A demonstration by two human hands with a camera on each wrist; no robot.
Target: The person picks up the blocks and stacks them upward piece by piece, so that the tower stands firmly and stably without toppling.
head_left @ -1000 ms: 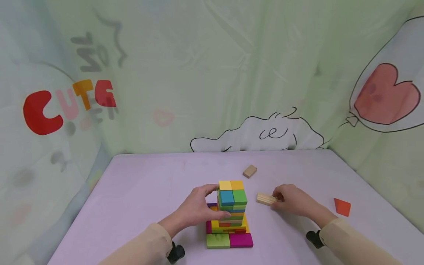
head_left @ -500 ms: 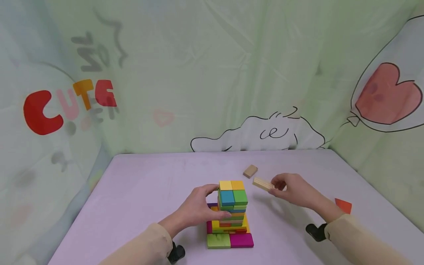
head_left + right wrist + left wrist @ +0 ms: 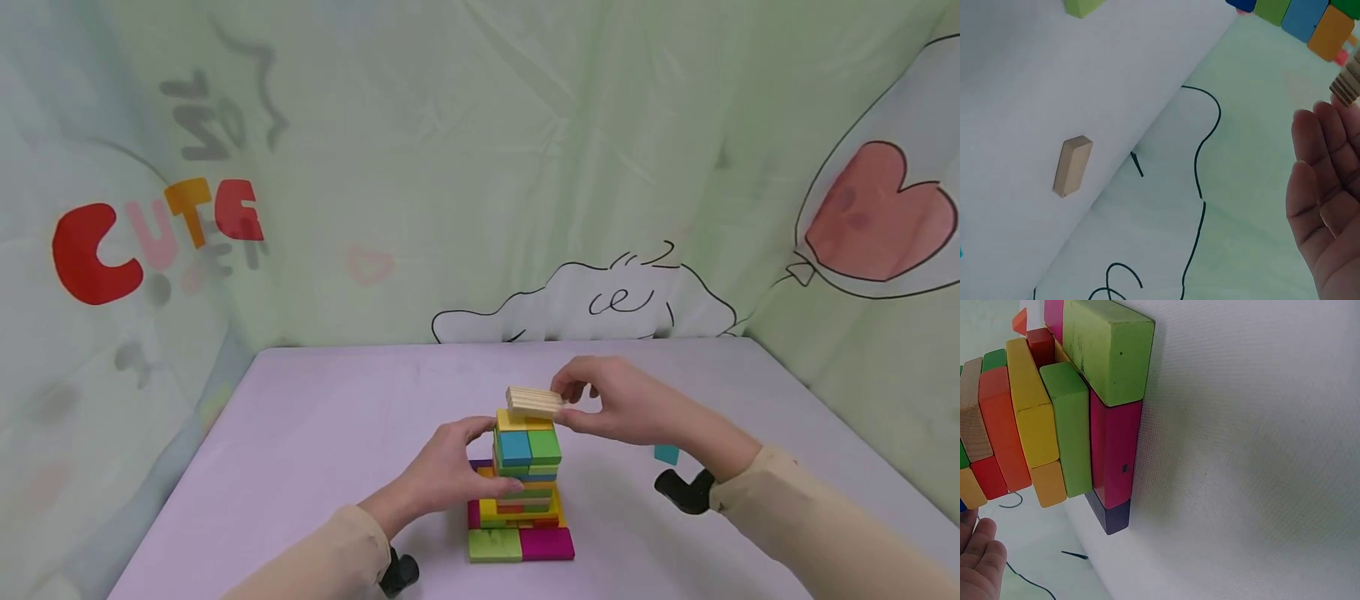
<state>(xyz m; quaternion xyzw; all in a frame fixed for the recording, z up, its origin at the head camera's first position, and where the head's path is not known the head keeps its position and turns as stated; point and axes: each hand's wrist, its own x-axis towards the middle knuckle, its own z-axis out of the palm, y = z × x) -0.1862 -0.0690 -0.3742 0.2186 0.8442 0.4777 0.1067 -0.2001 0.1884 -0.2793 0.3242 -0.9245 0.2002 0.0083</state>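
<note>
A tower of coloured wooden blocks (image 3: 515, 448) stands on a wider base of lime and magenta blocks (image 3: 546, 544). My left hand (image 3: 431, 477) spans the tower from the left, its thumb across the front and its fingers reaching behind. In the left wrist view, those fingers (image 3: 982, 556) show beside the far side of the stack. My right hand (image 3: 626, 402) pinches one end of a pale, grooved wooden block (image 3: 531, 402) at the tower's top, over its yellow blocks (image 3: 512, 419). Whether the grooved block touches them, I cannot tell.
A teal piece (image 3: 666, 453) lies on the lilac table (image 3: 360, 417) under my right forearm. The right wrist view shows a plain wooden block (image 3: 1072, 167) near the far edge and a green block (image 3: 1083, 6). A printed curtain (image 3: 480, 167) backs the table.
My right hand has lifted the grooved wooden block from the table and carried it left to the tower's top. The left hand stays where it was. The forearm now uncovers the teal piece.
</note>
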